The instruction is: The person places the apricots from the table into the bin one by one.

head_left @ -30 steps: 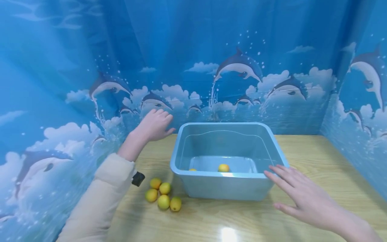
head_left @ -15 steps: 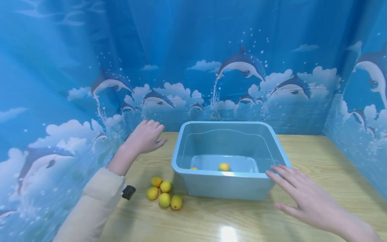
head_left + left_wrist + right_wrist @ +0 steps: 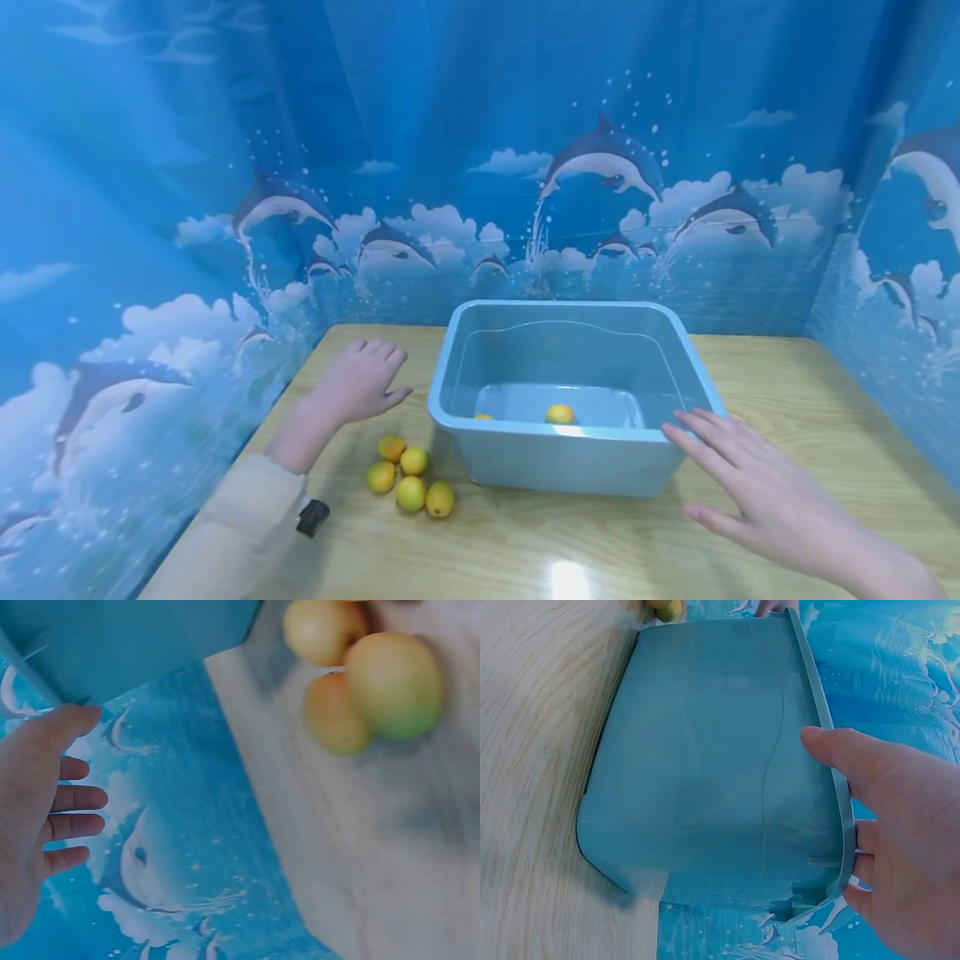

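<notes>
My left hand (image 3: 360,383) hovers above the table, left of a light blue plastic bin (image 3: 562,460), its fingers loosely bent and holding nothing. Below it, several small yellow-green and orange fruits (image 3: 411,494) lie clustered by the bin's front left corner. Inside the bin lie an orange-yellow fruit (image 3: 559,414) and another fruit (image 3: 483,417) mostly hidden by the front wall. My right hand (image 3: 757,487) is at the bin's front right corner, fingertips at the rim and fingers extended. In the right wrist view its thumb (image 3: 826,742) lies by the rim.
The bin stands on a light wooden table (image 3: 510,554). Blue curtains (image 3: 450,125) printed with dolphins hang behind it and at both sides. A small black device (image 3: 312,517) sits at my left sleeve (image 3: 247,508).
My left hand has come down and back toward me from beside the bin's far left corner. My right hand, the bin and the fruits keep their places; the view has shifted slightly.
</notes>
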Tool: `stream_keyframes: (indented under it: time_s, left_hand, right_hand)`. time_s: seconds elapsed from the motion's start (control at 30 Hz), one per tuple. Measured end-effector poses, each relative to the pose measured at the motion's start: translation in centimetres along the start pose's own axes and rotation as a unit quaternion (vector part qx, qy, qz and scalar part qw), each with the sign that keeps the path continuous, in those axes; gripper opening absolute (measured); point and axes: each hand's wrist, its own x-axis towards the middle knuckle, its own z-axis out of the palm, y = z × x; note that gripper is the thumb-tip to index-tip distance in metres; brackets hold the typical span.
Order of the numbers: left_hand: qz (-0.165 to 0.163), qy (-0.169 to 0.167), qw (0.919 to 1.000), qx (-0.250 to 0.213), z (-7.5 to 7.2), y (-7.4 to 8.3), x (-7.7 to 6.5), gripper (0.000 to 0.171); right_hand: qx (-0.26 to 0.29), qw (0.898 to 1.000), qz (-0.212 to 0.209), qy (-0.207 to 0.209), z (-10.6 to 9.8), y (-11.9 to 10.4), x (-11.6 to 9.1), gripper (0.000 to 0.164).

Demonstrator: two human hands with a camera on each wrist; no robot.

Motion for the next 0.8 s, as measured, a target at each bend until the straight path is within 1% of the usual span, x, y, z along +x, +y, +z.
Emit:
stream_keyframes:
  time_s: [0.17, 0.3, 0.43, 0.63, 0.8]
  left_hand:
    - [0.017, -0.002, 0.9997, 0.015, 1.6, 0.9, -0.9, 0.04]
    - [0.037, 0.002, 0.9991, 0.019, 2.9, 1.4, -1.6, 0.041]
    - [0.056, -0.006, 0.9984, 0.004, 4.1, 1.9, -2.3, 0.039]
    - [0.075, -0.032, 0.9961, -0.035, 4.9, 2.4, -3.1, 0.044]
    - [0.089, -0.048, 0.9944, -0.032, 5.7, 2.6, -3.5, 0.047]
  right_hand:
    - [0.0, 1.0, -0.007, 0.006, 0.1, 0.2, 0.0, 0.077]
    - [0.0, 1.0, -0.008, 0.004, 0.1, 0.2, -0.1, 0.077]
    - [0.0, 1.0, -0.009, 0.009, 0.1, 0.2, -0.1, 0.076]
    - [0.002, 1.0, -0.015, 0.015, 0.2, 0.2, 0.0, 0.074]
    - [0.003, 1.0, -0.016, 0.016, 0.3, 0.2, 0.0, 0.073]
